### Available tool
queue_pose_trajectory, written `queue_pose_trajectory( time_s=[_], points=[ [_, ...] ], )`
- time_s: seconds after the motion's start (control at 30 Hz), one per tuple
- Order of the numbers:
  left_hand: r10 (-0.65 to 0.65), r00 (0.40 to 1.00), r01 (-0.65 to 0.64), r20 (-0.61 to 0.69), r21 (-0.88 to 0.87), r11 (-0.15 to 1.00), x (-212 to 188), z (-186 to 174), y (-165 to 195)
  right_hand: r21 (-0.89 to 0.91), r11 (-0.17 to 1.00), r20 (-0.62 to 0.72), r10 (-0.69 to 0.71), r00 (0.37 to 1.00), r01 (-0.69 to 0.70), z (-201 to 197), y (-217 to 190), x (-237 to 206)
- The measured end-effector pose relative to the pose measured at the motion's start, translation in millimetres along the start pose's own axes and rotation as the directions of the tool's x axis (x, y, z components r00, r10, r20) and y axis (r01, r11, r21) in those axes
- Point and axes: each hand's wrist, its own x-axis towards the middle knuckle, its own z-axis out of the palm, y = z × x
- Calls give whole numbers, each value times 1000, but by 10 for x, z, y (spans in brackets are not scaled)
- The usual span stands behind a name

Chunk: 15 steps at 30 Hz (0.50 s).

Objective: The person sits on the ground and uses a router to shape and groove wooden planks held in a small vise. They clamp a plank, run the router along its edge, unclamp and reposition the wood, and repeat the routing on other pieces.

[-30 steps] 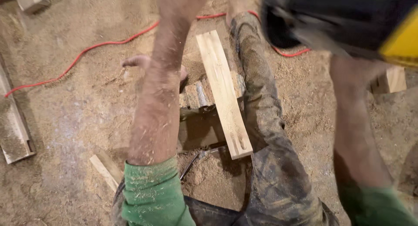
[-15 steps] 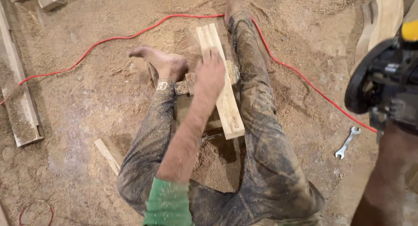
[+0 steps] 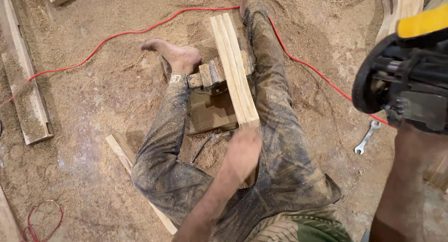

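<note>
- The sawdust floor [image 3: 93,97] filled the frame; loose dust could have let the work slide.
- The power tool [image 3: 410,83], upper right, sat in the right hand [image 3: 410,144], whose grip I could not tell; its red cord [image 3: 322,79] might have snagged a leg.
- The plank [image 3: 233,69], centre, rested on a block between the legs; the left hand [image 3: 242,153] touched its near end, clenched or not I could not tell, and could have been in harm's way.
- The bare foot [image 3: 175,55] lay just beside it, exposed.
</note>
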Motion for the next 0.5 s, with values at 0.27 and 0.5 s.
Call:
queue_pose_trajectory(
  time_s=[0.27, 0.5],
  points=[
    [-218, 706, -98, -674, -398, 912, -466, -559, -365, 211, 923, 41, -337, 940, 322, 194, -743, 223],
    [-279, 477, -315, -833, -459, 831, -166, -1320, -234, 237, 791, 208, -609, 766, 564, 593, -1387, 263]
  ],
)
